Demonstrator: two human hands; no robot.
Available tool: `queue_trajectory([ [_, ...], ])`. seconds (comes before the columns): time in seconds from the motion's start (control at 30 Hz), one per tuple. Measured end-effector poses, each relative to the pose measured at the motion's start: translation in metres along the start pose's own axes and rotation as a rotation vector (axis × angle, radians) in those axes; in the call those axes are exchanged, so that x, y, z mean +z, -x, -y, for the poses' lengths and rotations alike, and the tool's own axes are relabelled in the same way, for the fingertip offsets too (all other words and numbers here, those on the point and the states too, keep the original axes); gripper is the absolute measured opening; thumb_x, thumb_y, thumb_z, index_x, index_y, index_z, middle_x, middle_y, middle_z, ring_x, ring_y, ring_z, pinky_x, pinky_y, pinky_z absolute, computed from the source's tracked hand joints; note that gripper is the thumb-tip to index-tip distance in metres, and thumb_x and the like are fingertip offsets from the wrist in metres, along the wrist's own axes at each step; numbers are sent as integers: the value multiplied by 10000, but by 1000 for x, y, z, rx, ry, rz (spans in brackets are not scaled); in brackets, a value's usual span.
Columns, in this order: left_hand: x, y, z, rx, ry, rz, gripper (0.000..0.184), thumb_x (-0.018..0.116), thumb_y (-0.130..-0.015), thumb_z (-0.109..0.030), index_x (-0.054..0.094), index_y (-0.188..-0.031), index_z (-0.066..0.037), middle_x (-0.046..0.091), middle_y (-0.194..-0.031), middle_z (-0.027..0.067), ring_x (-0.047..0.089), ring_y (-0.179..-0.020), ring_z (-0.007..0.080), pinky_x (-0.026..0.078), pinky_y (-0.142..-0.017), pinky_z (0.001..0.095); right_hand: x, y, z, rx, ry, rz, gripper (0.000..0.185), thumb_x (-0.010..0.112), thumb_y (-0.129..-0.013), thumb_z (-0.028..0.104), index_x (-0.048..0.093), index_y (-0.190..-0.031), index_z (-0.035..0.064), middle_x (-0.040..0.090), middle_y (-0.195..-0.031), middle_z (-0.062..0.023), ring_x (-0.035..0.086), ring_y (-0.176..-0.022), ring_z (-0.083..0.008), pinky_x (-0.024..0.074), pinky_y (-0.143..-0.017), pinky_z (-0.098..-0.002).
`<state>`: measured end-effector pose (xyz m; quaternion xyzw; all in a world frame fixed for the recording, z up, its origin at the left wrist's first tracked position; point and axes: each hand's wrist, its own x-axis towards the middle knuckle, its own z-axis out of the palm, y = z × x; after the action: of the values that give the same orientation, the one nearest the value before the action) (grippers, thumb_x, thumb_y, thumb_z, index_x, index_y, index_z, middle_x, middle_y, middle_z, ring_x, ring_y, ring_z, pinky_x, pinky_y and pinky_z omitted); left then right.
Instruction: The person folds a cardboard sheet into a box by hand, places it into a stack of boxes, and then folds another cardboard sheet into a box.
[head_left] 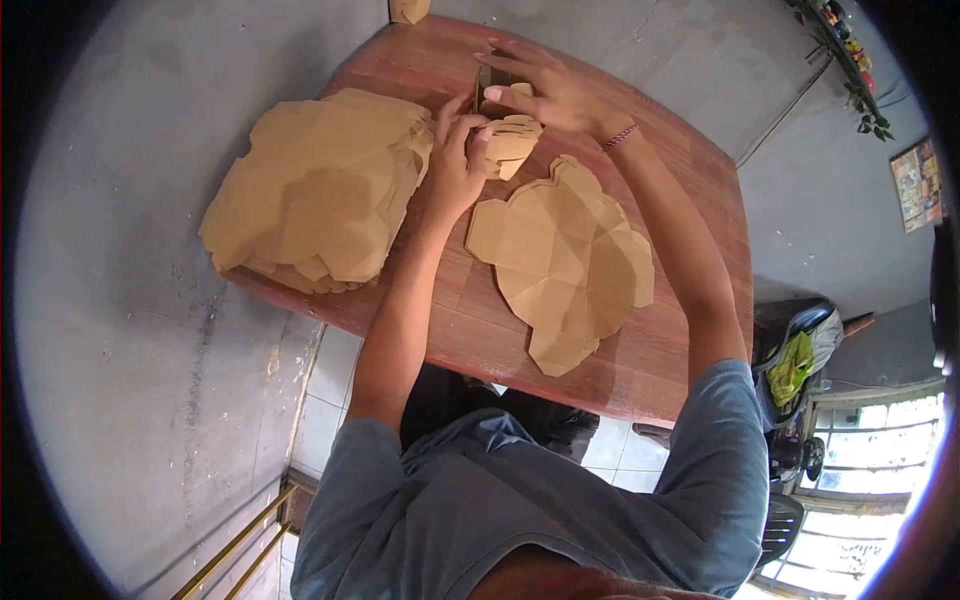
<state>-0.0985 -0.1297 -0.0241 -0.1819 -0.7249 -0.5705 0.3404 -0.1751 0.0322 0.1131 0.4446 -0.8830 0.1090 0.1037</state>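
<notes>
My left hand [461,160] is at the far part of the table, its fingers curled against the near left side of a small bundle of folded brown cardboard pieces [512,145]. My right hand [548,88] reaches over from the right, with fingers stretched out and thumb apart, above a dark, box-like opening [491,78] just behind the bundle. The hand partly hides this opening, so its full shape cannot be made out. Nearer me lies a flat stack of die-cut, creased cardboard blanks [560,265]. Left of my left forearm sits a larger, taller pile of similar blanks [310,190].
The reddish wooden table [460,335] meets grey walls at the left and back. Another small cardboard piece [408,10] shows at its far left corner. To the right are a chair holding bags [795,360] and a barred window [870,450].
</notes>
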Motion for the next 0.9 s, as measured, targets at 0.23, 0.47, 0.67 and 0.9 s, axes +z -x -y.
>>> queue_trajectory([
  [0.23,0,0,-17,176,-207,-19,242,550,-1012,-119,544,-1240,-36,425,-1547,229,518,-1320,421,493,-1021,491,4,5,2,-10,-19,-42,696,518,-982,615,463,-1528,187,377,-1595,-178,317,-1484,-393,298,-1212,-505],
  [0.47,3,2,-15,100,-103,20,450,551,-1036,-200,432,-1446,-58,349,-1593,237,423,-1408,452,454,-1085,517,6,3,2,35,9,-35,771,556,-942,652,440,-1532,170,356,-1604,-185,314,-1481,-411,309,-1200,-522],
  [0.67,4,6,-20,113,-282,19,666,592,-1024,-308,283,-1575,-98,158,-1654,265,350,-1440,494,415,-1121,548,-10,21,-10,-6,-10,-309,990,560,-858,776,329,-1582,141,251,-1640,-220,237,-1512,-426,232,-1222,-565],
  [0.9,8,7,-7,152,-316,-9,721,604,-1013,-375,273,-1589,-96,136,-1649,296,255,-1474,522,312,-1166,604,-15,104,-14,155,-96,-293,809,694,-911,521,397,-1541,108,266,-1633,-220,255,-1509,-411,299,-1214,-511],
])
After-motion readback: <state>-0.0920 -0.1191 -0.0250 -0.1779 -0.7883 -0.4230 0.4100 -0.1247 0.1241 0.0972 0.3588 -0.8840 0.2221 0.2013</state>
